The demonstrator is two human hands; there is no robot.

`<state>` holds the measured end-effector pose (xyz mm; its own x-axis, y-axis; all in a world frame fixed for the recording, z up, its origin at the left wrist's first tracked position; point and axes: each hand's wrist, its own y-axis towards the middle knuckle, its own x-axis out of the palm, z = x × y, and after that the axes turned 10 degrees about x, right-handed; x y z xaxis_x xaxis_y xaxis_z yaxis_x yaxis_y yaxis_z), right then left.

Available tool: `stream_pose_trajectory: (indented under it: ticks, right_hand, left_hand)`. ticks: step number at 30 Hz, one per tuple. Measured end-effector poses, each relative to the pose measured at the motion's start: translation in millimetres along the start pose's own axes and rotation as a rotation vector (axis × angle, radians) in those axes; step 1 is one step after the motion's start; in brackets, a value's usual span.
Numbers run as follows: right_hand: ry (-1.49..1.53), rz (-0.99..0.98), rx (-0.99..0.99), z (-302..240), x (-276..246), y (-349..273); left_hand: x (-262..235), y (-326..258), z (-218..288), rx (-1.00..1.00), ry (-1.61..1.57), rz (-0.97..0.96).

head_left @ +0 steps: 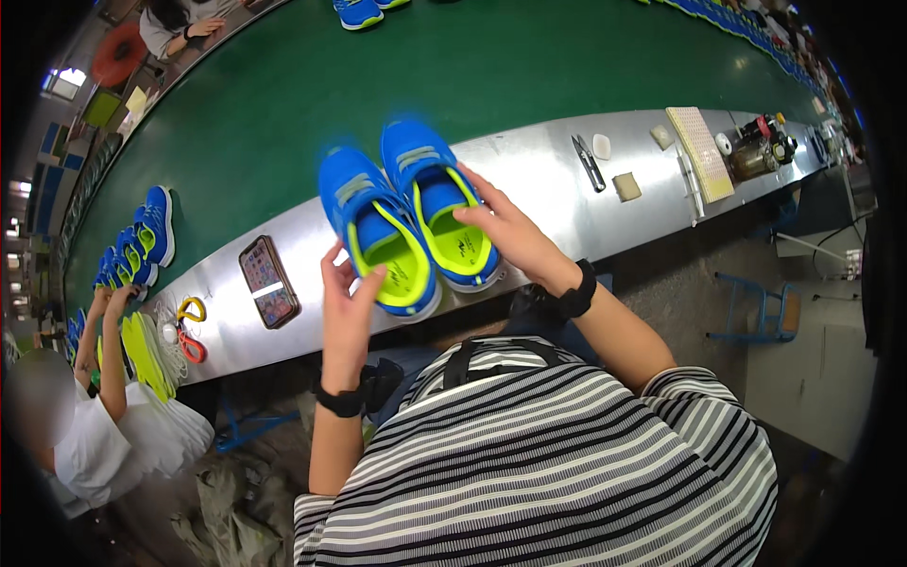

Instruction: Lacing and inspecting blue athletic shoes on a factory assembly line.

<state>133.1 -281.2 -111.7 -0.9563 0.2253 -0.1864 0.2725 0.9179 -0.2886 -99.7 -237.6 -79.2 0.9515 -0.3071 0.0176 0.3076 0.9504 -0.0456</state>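
A phone (269, 282) and snips (589, 164) flank the held blue shoes (378, 225).

Legible text: none I can make out with confidence. Small dark print sits on the yellow-green left insole (385, 253) and right insole (460, 236) of the blue left shoe (373, 225) and blue right shoe (438, 194), near side of the bench (557, 213), too fine to read. Phone (269, 282) at left has a lit screen with rows of icons, characters unresolved; red patch on the dark bottle (756, 128) at far right may be a label, also unreadable.
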Motion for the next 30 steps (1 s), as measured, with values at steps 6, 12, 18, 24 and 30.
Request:
stream_pose_trajectory:
  ticks: [6,12,18,24,30]
  right_hand:
    - [-0.37,-0.021,-0.201,39.0,-15.3,-0.9]
    - [-0.248,0.055,-0.311,36.4,-21.9,-13.4]
    - [-0.621,0.2,-0.424,50.2,-48.7,-34.5]
    - [-0.768,0.269,-0.479,51.7,-53.2,-37.8]
    - [-0.828,0.314,-0.472,54.0,-53.8,-39.5]
  left_hand:
    - [-29.3,1.7,0.5,0.412,0.928,-0.222]
    - [23.1,49.7,43.9,1.187,1.262,-1.12]
    - [25.6,69.0,42.3,1.166,1.364,-1.071]
    - [7.1,64.9,101.8,0.86,1.22,-0.495]
    - [-19.0,160.9,75.9,0.425,0.895,-0.026]
